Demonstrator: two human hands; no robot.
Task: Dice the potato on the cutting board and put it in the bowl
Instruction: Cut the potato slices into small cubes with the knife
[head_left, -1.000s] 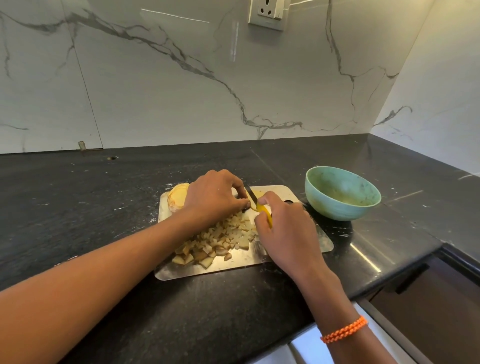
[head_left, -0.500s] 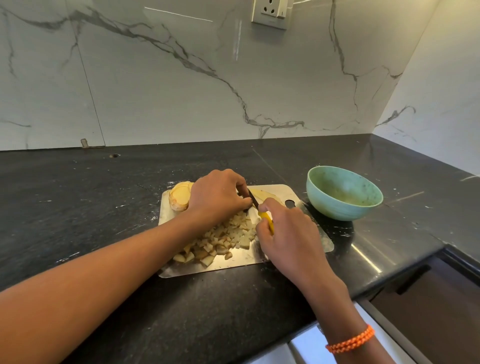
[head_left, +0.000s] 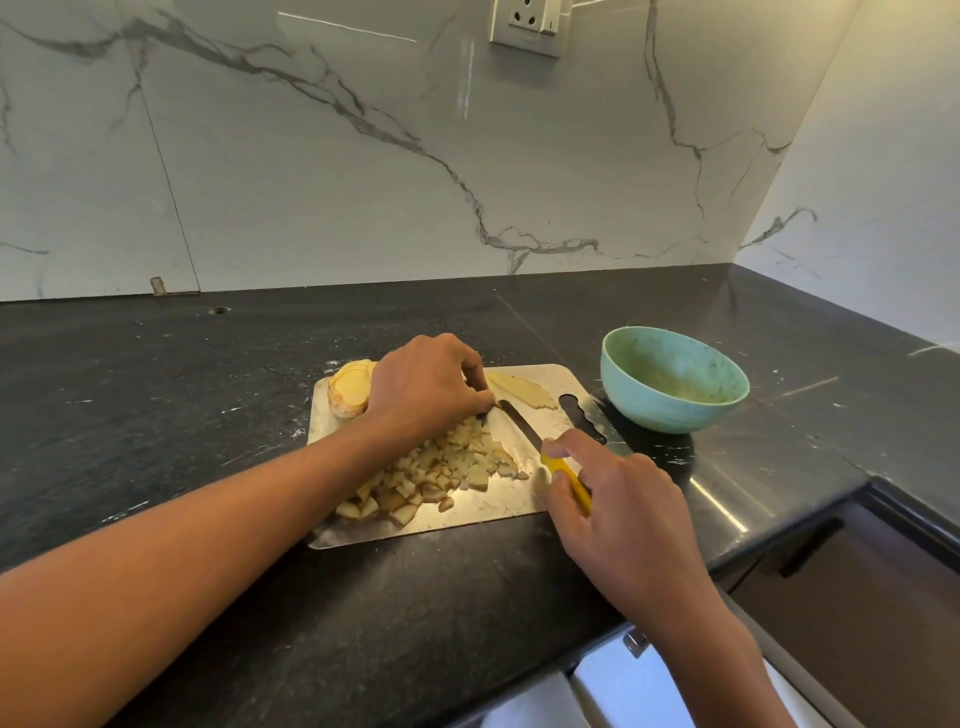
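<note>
A steel cutting board (head_left: 467, 514) lies on the black counter. A heap of diced potato (head_left: 441, 473) covers its middle. A potato chunk (head_left: 349, 387) sits at the board's far left corner, and a flat slice (head_left: 522, 389) lies at the far right. My left hand (head_left: 426, 387) is curled over the potato piece at the heap's far end, its fingertips by the blade. My right hand (head_left: 618, 499) grips the yellow handle of a knife (head_left: 519, 423), whose blade points toward the left hand. The green bowl (head_left: 675, 376) stands right of the board and looks empty.
The counter edge (head_left: 779, 545) runs close on the right, with dark cabinet fronts below it. A marble wall stands behind, with a socket (head_left: 527, 26) high up. The counter turns a corner at the far right.
My right hand has drawn the knife back toward me and to the right, baring most of the blade. The left hand has stayed on the potato.
</note>
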